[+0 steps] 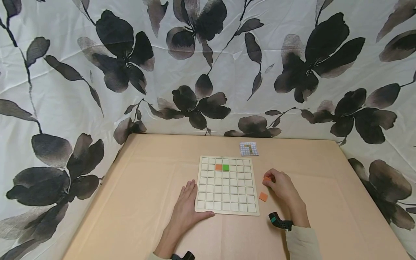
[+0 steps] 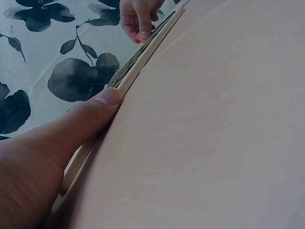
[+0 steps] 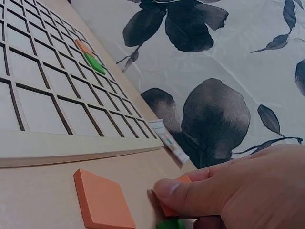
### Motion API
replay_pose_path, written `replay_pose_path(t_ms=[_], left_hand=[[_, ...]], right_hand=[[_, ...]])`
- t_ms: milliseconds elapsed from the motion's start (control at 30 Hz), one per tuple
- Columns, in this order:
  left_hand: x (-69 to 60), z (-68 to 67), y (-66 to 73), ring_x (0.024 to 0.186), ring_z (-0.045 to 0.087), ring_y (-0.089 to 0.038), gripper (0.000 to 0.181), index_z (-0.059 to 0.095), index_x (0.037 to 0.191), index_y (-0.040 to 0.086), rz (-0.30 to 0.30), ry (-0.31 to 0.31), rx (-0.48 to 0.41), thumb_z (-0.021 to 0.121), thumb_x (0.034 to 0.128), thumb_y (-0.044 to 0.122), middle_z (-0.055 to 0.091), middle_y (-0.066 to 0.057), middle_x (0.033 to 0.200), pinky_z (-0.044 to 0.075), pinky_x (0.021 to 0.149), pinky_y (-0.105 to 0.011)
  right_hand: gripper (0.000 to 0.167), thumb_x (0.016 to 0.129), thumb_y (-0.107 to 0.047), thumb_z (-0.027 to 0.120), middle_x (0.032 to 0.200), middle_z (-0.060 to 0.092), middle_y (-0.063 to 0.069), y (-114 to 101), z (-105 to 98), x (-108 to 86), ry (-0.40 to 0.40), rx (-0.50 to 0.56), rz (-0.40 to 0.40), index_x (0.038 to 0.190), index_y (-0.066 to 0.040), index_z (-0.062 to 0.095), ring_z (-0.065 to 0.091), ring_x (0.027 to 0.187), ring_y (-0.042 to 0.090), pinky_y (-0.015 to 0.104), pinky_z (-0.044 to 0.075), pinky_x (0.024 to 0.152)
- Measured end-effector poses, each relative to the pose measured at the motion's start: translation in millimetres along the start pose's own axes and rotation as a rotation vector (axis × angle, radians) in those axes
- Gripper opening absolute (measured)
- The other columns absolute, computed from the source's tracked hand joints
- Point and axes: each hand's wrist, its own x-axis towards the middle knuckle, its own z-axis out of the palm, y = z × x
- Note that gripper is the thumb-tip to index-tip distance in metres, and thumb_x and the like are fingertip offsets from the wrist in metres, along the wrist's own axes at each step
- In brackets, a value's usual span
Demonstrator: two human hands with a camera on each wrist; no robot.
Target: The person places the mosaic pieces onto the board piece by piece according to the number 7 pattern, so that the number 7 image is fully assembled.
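Note:
A pale grid board (image 1: 229, 187) lies on the table, with an orange tile (image 1: 219, 167) and a green tile (image 1: 225, 167) side by side in its second row. My left hand (image 1: 185, 207) rests along the board's left side, thumb (image 2: 108, 97) against its near edge. Right of the board, my right hand (image 1: 282, 186) pinches an orange tile (image 1: 267, 178) between thumb and fingers. Another orange tile (image 3: 104, 200) lies on the table between that hand and the board. In the right wrist view, part of a green piece (image 3: 170, 223) shows beneath the pinched tile.
A small printed grid card (image 1: 248, 149) lies just behind the board's back right corner. The tan table (image 1: 156, 162) ends at the back against a white cloth (image 1: 243, 119) with dark flowers.

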Motion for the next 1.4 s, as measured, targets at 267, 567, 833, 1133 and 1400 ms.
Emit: replay_pose_path(t_ms=[267,567,833,1133,1400], left_hand=[[-0.2,-0.4,0.3,0.155,0.024,-0.031,0.126,0.036,0.152,-0.004,-0.004,0.004,0.002,0.079,0.0628,0.074,0.03,-0.019,0.163,0.015,0.132,-0.04],[-0.7,0.0,-0.1,0.153,0.027,-0.032,0.125,0.038,0.151,-0.005,0.015,0.023,0.01,0.08,0.0625,0.073,0.033,-0.02,0.162,0.02,0.13,-0.044],[-0.3,0.4,-0.5,0.153,0.028,-0.033,0.125,0.039,0.15,-0.006,0.028,0.035,0.008,0.08,0.0626,0.072,0.033,-0.021,0.161,0.021,0.13,-0.044],[0.0,-1.5,-0.1,0.154,0.025,-0.032,0.125,0.038,0.151,-0.005,0.014,0.015,0.016,0.078,0.0635,0.074,0.032,-0.02,0.162,0.018,0.131,-0.042],[-0.6,-1.5,-0.2,0.155,0.024,-0.03,0.125,0.036,0.152,-0.004,-0.006,-0.002,0.014,0.078,0.0637,0.075,0.03,-0.018,0.163,0.016,0.132,-0.04]], right_hand=[[0.02,0.092,-0.016,0.072,0.097,0.067,0.009,-2.5,1.6,1.6,0.03,-0.004,-0.026,0.109,-0.006,0.067,0.057,0.088,0.023,0.036,0.054,0.079],[0.022,0.092,-0.015,0.072,0.095,0.066,0.007,-9.8,2.6,0.9,0.066,-0.004,-0.06,0.112,-0.006,0.07,0.056,0.083,0.02,0.032,0.052,0.074],[0.024,0.092,-0.014,0.072,0.098,0.067,0.009,-16.1,5.6,1.6,0.095,0.028,-0.053,0.113,-0.005,0.067,0.057,0.087,0.022,0.035,0.055,0.077],[0.021,0.093,-0.013,0.071,0.097,0.065,0.008,-24.1,8.5,3.0,0.1,0.081,-0.032,0.111,-0.005,0.063,0.056,0.088,0.022,0.031,0.054,0.077],[0.021,0.096,-0.015,0.068,0.104,0.067,0.01,-32.2,11.9,2.6,0.096,0.083,-0.056,0.114,-0.004,0.064,0.059,0.091,0.022,0.036,0.057,0.081]])
